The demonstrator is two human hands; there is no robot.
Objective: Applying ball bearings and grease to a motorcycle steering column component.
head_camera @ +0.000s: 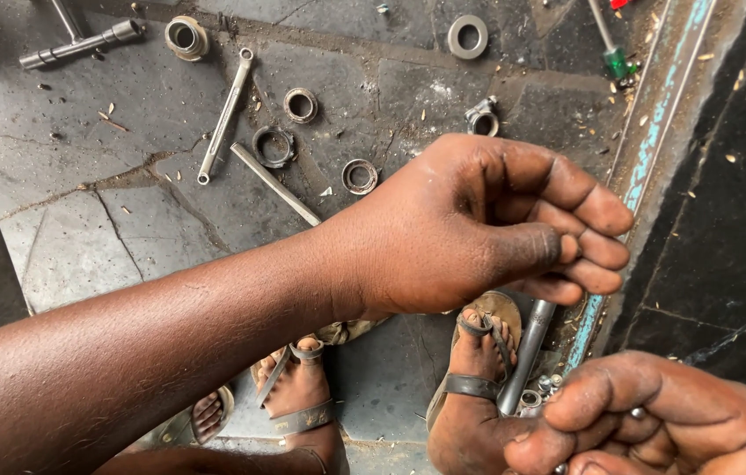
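Cradles a small bright rounded metal piece (637, 412) in the right hand (663, 422), just below and right of the dull grey metal tube (527, 347). Shows only a glint of it between the folded fingers, so cannot tell its exact kind. Curls those fingers into a loose fist around it, probably so that such a small part does not drop to the floor. Holds the fist low, knuckles up, close by the tube's lower end, where a cluster of small silvery nuts or bearings (542, 385) lies against the tube.

Holds the left hand (487, 224) above the tube, well apart from the right hand, forearm reaching in from the left across the view. Presses thumb against bent fingertips in a closed pinch; cannot tell whether anything sits inside it. Looks like a grip suited to something tiny, wrist straight, back of the hand towards the camera.

Rests two feet in brown strap sandals (470, 361) just left of the tube, the nearer one touching it or nearly so. Shows parts spread over the cracked dark stone floor (83, 246) further up and left of the tube, apparently laid within reach: several metal rings (359, 176), a long slim ring spanner (223, 114), a plain steel rod (274, 185), a T-handled socket wrench (83, 46). Shows a green-handled screwdriver (615, 53) up and right of the tube, beside a blue-streaked ledge (654, 141)
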